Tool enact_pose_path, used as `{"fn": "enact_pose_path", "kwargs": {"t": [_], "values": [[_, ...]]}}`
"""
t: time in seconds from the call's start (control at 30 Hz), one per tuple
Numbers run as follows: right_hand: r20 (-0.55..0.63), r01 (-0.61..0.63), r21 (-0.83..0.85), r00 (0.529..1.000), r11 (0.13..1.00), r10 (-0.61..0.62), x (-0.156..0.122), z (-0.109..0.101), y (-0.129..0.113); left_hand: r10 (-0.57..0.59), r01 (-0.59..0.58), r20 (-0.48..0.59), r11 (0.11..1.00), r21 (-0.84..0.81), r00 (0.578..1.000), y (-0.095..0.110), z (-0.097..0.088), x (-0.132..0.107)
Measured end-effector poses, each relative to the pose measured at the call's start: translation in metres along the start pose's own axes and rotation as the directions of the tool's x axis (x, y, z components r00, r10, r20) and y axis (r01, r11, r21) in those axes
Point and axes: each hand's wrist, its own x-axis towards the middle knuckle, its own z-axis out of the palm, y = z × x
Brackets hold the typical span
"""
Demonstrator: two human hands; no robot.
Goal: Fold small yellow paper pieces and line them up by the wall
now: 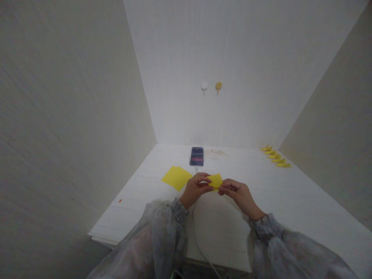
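Observation:
A small folded piece of yellow paper [215, 180] is held up between my two hands above the white table. My left hand [198, 186] pinches its left side between thumb and fingers; a ring shows on one finger. At the paper's right edge, my right hand [236, 190] grips with its fingertips. Flat sheets of yellow paper [176, 177] lie on the table just left of my left hand, slightly fanned. Which folds the held piece has is too small to make out fully.
A phone [197, 156] stands behind my hands, its white cable [196, 228] running to the table's front edge. Several folded yellow paper shapes [276, 157] form a row at the back right. Two hooks, one white [204, 86] and one yellow [218, 86], are on the back wall.

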Motion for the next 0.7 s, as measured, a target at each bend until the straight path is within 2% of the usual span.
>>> {"fn": "enact_pose_path", "kwargs": {"t": [0.13,0.27,0.47,0.7], "values": [[-0.005,0.000,-0.004,1.000,1.000,0.000,0.0005,0.0004,0.0040,0.025,-0.017,-0.058,0.992,0.124,0.998,-0.0054,-0.0026,0.0017],[-0.044,-0.054,-0.007,0.998,0.999,0.054,-0.0009,0.0029,0.0023,0.022,-0.002,-0.093,0.979,0.205,0.995,-0.0062,-0.0022,0.0017],[-0.073,-0.086,0.034,0.993,0.996,0.088,-0.0032,0.0057,-0.0010,-0.017,0.037,-0.125,0.987,0.159,0.992,0.0009,0.0029,0.0007],[-0.139,-0.104,0.008,0.985,0.995,0.104,-0.0020,0.0076,-0.0037,-0.037,0.063,-0.188,0.989,0.134,0.981,0.0018,0.0060,0.0014]]}}
